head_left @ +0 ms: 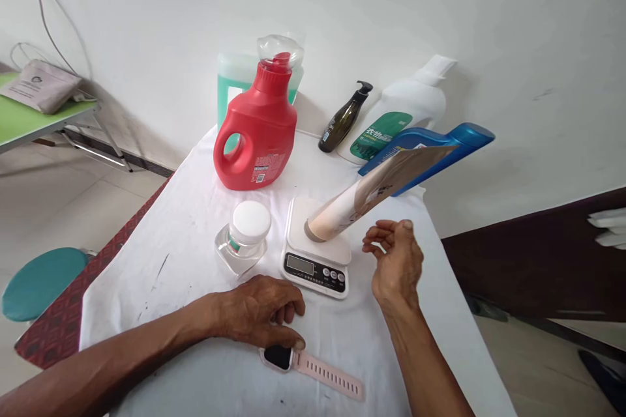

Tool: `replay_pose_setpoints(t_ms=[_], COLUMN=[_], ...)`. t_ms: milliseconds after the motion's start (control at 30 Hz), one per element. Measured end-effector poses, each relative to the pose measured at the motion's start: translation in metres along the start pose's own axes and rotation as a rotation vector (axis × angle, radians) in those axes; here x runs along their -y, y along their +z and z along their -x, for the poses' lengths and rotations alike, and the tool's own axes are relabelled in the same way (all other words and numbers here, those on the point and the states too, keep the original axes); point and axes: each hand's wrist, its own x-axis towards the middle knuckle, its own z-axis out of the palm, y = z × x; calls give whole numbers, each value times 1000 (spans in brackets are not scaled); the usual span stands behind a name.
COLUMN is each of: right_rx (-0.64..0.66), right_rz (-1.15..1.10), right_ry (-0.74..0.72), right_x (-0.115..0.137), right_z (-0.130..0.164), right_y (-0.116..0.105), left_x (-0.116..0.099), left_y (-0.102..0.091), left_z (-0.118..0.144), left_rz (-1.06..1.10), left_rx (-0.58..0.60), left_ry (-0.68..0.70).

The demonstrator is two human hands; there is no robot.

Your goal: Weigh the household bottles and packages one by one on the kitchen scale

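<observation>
My left hand [261, 313] rests low over the white cloth, fingers loosely bent and thumb apart from them. That thumb lies over the edge of a smartwatch [278, 357] with a pink strap; whether it presses on the watch I cannot tell. Just beyond is a white digital kitchen scale [297, 228] with a dark display and buttons. A tall beige and brown tube [352, 202] stands on the scale's platform, leaning right in view. To the right of the scale, my right hand [397, 260] is raised with slightly curled fingers, holding nothing and touching neither scale nor tube.
Left of the scale stands a clear jar [239, 254] with a white lid. Behind are a red detergent jug [264, 124], a green-filled container [227, 78], a dark pump bottle [342, 120], a white detergent bottle [415, 99] and a blue bottle [440, 143]. A teal stool [44, 283] stands left.
</observation>
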Motion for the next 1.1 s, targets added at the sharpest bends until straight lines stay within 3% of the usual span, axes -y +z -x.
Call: replay_pose_setpoints(t_ms=[100, 200, 700, 867, 967, 1033, 1100], right_rx=[44, 113, 129, 138, 203, 315, 367], right_rz=[85, 149, 191, 68, 15, 164, 406], right_ry=[37, 3, 32, 117, -42, -185, -240], right_x=[-29, -41, -37, -11, 24, 46, 59], right_z=[-8, -8, -6, -10, -1, 10, 20], right_y=[-9, -13, -12, -15, -17, -12, 0], left_x=[-1, -3, -10, -10, -11, -12, -14], left_y=[0, 0, -2, -2, -3, -4, -5], left_z=[0, 0, -1, -1, -1, -1, -1], left_rz=[-6, -7, -12, -7, 3, 2, 1], left_rx=[1, 5, 20, 21, 31, 36, 44], left_ry=[-7, -19, -79, -85, -88, -91, -106])
